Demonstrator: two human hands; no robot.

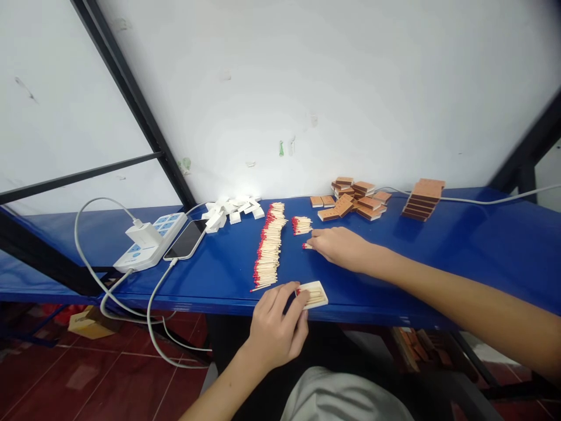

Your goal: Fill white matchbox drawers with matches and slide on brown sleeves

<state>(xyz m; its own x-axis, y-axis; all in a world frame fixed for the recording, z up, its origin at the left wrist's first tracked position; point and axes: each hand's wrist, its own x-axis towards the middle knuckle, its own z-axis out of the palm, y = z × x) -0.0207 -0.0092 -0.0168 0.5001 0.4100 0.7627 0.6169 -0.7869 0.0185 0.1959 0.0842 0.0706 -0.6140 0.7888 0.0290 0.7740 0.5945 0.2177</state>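
Note:
My left hand [280, 321] grips a small white matchbox tray [322, 300] at the front edge of the blue table, and some matches [313, 293] lie inside it. Farther back, my right hand [336, 247] pinches a few red-tipped matches [307, 246], their heads poking out to the left of the fingers. Just beyond those fingers lies a short row of matches [302, 225]. To its left runs a long heaped row of matches [269, 248], red heads facing left.
White empty trays [232, 210] are piled at the back left. Brown matchboxes [350, 199] lie heaped at the back, with a leaning stack of brown matchbox sleeves [423, 200] farther right. A phone [186, 240], a power strip [151, 242] and white cables [151, 310] occupy the left.

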